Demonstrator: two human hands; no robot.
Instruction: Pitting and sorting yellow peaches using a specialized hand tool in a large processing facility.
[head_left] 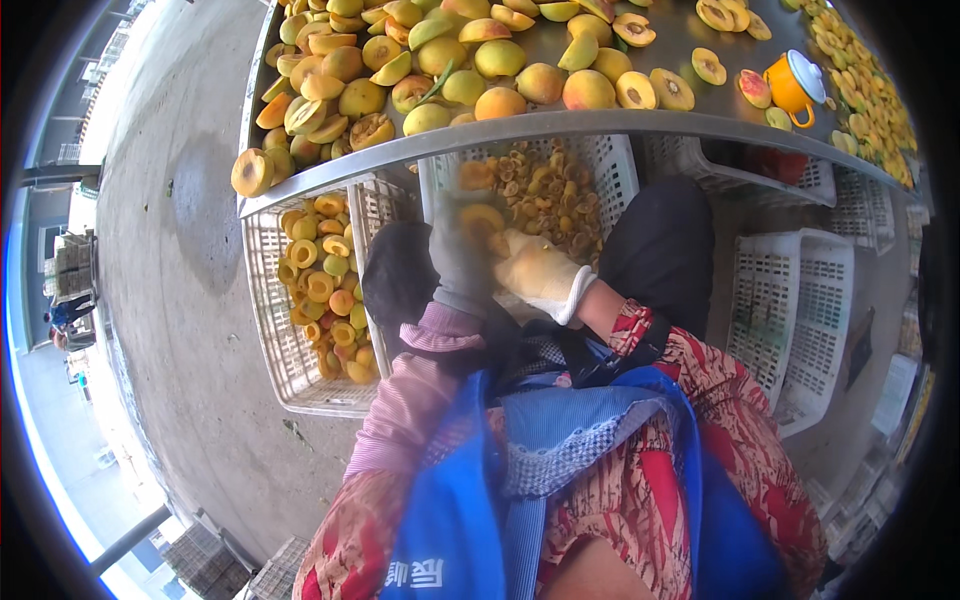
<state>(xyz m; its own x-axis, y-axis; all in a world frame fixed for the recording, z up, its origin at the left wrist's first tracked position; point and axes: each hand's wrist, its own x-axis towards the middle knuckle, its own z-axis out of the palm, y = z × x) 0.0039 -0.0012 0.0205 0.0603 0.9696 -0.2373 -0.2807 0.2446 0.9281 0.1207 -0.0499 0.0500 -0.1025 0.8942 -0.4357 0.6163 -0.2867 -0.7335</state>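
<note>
Left hand (462, 262) in a grey glove and right hand (540, 275) in a pale one close together on a peach half (483, 220) above the middle crate (620, 165); blurred, wet grip could let it drop.

Daylight floods in from my left, washing the concrete floor (190, 250) nearly white near the rim. The metal table (560, 125) shows soft glare. My gloved hands (500, 265) look slightly blurred, perhaps from motion. Straight edges bow outward, and the corners go black.
</note>
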